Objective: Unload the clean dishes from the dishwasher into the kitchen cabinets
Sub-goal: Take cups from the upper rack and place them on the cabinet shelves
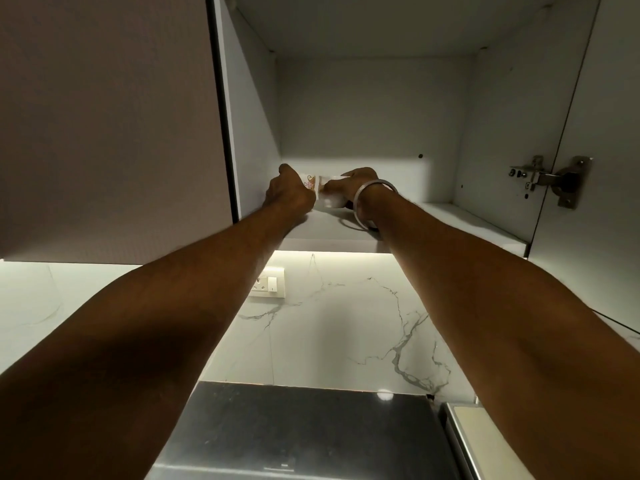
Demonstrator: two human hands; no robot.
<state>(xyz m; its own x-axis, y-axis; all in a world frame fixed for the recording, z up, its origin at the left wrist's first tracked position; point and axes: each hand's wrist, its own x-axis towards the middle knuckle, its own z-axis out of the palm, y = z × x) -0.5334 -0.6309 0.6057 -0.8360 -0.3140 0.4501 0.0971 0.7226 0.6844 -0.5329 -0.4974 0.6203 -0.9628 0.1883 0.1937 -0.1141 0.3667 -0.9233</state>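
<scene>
Both my arms reach up into an open white wall cabinet (377, 98). My left hand (289, 192) grips a small white cup with a pink and gold pattern (309, 182) at the left end of the cabinet's bottom shelf (460, 220). Right beside it, my right hand (349, 187), with a silver bangle on the wrist, grips a plain white cup (327, 199) low over the same shelf. The two cups nearly touch. Fingers hide most of both cups.
A closed cabinet door (104, 126) is on the left. The open door with a metal hinge (550, 180) is on the right. Below are a marble backsplash (346, 323) with a wall socket (266, 282) and a dark countertop (304, 431).
</scene>
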